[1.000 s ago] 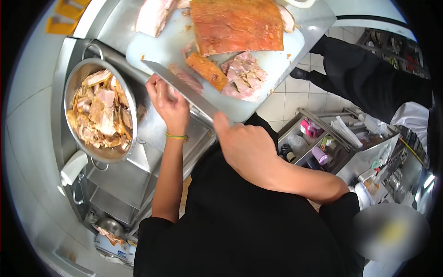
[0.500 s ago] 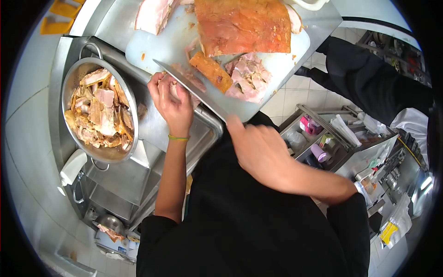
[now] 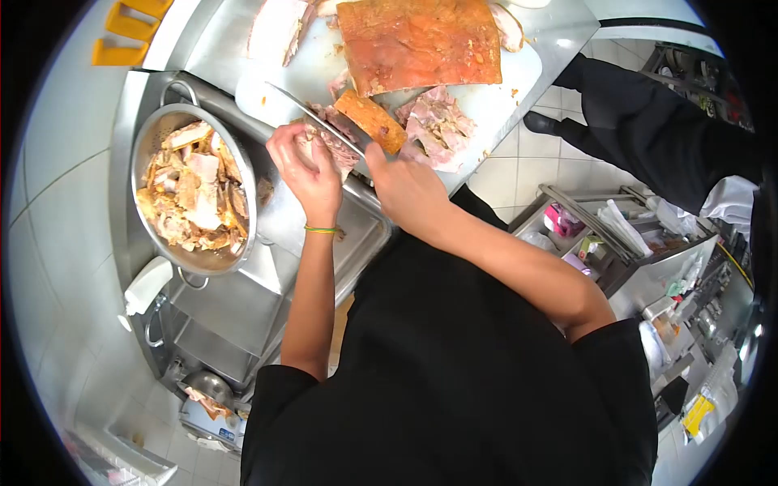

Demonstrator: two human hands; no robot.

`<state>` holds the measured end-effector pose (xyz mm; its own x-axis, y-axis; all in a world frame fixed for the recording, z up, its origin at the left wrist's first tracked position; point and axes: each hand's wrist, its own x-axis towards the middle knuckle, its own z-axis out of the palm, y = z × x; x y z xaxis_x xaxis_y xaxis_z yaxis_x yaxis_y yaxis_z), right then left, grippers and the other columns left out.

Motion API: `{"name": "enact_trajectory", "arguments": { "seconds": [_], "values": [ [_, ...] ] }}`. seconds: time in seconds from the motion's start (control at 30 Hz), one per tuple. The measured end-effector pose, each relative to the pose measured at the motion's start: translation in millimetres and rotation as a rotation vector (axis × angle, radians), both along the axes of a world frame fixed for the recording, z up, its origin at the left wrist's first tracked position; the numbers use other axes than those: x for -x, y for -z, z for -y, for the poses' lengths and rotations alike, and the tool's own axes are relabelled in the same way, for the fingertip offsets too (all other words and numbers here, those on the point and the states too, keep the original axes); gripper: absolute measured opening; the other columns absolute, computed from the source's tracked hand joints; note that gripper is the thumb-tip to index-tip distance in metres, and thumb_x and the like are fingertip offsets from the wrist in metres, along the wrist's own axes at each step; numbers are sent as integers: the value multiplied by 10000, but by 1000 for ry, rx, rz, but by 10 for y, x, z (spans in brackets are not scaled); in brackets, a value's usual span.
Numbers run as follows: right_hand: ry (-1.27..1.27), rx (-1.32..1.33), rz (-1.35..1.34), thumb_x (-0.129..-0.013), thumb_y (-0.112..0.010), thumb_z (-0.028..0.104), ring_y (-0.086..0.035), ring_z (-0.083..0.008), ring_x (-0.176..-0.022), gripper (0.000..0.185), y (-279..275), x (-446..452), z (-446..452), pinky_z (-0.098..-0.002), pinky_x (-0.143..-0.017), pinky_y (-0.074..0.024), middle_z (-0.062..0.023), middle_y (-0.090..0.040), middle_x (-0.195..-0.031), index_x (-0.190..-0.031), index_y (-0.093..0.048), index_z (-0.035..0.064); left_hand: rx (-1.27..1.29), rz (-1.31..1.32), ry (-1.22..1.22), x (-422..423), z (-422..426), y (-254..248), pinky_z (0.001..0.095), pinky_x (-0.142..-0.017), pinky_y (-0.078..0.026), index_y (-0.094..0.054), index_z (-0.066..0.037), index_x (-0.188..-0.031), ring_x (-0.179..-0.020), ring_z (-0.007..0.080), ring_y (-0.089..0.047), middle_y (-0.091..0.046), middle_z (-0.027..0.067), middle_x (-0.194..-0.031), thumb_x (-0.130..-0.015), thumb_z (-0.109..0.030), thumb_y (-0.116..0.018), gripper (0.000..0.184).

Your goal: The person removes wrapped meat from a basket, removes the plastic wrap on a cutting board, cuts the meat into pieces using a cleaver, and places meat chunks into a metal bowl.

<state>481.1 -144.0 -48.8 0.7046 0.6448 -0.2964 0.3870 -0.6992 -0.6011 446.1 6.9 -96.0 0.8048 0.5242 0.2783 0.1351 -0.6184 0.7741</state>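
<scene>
My right hand (image 3: 412,193) is closed around the handle of a knife (image 3: 318,118), its blade slanting up and left over the white cutting board (image 3: 519,85). My left hand (image 3: 312,180) has its fingers bent over a piece of roast pork (image 3: 337,154) at the board's near edge, beside the blade. Just past the knife lies a strip of pork with browned skin (image 3: 369,121). To its right sit pale pink pork pieces (image 3: 439,130). A large slab of roast pork (image 3: 421,47), brown skin up, rests farther back. The blade's lower edge is partly hidden among the meat.
Left of my hands, a metal colander (image 3: 248,182) holds many pork pieces, standing over the steel sink (image 3: 215,304). Another pork chunk (image 3: 275,28) lies at the board's back left. A person's dark-clothed legs (image 3: 640,121) are at right, near an open drawer (image 3: 559,219).
My right hand has moved forward and left with the knife, nearer my left hand. The left hand still holds the pork. The whole view has shifted slightly.
</scene>
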Motion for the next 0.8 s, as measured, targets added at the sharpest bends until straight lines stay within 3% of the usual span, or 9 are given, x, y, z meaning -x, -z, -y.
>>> {"name": "enact_trajectory", "arguments": {
  "seconds": [0.1, 0.17, 0.23, 0.33, 0.43, 0.5, 0.63, 0.7, 0.8],
  "values": [
    [52, -90, 93, -825, -508, 23, -665, -371, -614, 201, 27, -27, 18, -468, -568, -535, -193, -636, -635, -1008, -442, -29, 233, 21, -181, 143, 56, 102, 399, -1073, -301, -296, -4, -1392, -1207, 278, -424, -431, 164, -1290, -925, -202, -615, 599],
    [59, -76, 61, -805, -533, 9, -668, -382, -648, 229, 24, -43, 92, -475, -602, -540, -204, -638, -654, -1012, -443, -28, 907, 25, -272, 273, 124, 162, 375, -1076, -314, -244, -23, -1441, -1238, 246, -414, -404, 145, -1343, -937, -279, -622, 681],
    [74, -88, -36, -750, -602, -15, -649, -436, -766, 321, 59, 0, 300, -512, -661, -511, -221, -651, -747, -1026, -438, -5, 807, -51, -225, 323, 137, 325, 375, -1083, -311, -277, -33, -1439, -1279, 249, -388, -388, 148, -1365, -926, -346, -632, 698],
    [72, -105, -123, -799, -611, 12, -642, -439, -784, 291, 50, -4, 414, -535, -688, -488, -256, -642, -778, -1027, -433, -17, 581, -83, -210, 170, 302, 224, 389, -1094, -293, -298, -32, -1434, -1314, 265, -346, -377, 162, -1379, -917, -343, -641, 694],
    [30, -151, -63, -845, -589, 25, -636, -444, -764, 242, 161, -49, 435, -535, -668, -480, -276, -632, -772, -1015, -427, -32, 524, -212, -255, 7, 211, 73, 386, -1081, -321, -299, 16, -1429, -1306, 271, -379, -404, 175, -1386, -919, -217, -623, 647],
    [24, -116, -141, -850, -586, 28, -637, -444, -765, 231, 127, -64, 443, -527, -671, -483, -272, -637, -779, -1009, -431, -34, 1012, -48, -183, 10, 96, -36, 334, -994, -426, -363, 3, -1395, -1165, 215, -539, -542, 125, -1275, -922, -157, -609, 557],
    [16, -109, -137, -848, -591, 31, -627, -446, -839, 242, 103, -85, 483, -534, -731, -477, -276, -636, -795, -1022, -440, -45, 1116, 39, 29, -181, -168, -631, 348, -994, -451, -407, -12, -1387, -1159, 208, -566, -567, 109, -1280, -940, -141, -549, 486],
    [18, -118, -87, -848, -595, 37, -608, -459, -878, 248, 123, -74, 490, -538, -759, -475, -279, -632, -784, -1035, -454, -46, 816, 40, 171, -445, -168, -941, 333, -981, -453, -425, 9, -1373, -1124, 222, -579, -564, 142, -1264, -920, -155, -575, 505],
    [33, -97, -131, -847, -600, 47, -598, -457, -908, 251, 112, -70, 475, -536, -772, -481, -274, -637, -794, -1043, -475, -48, -218, -111, 217, -859, 167, -1264, 404, -992, -431, -453, -87, -1390, -1153, 315, -517, -508, 192, -1238, -840, -251, -659, 609]
  ]
}}
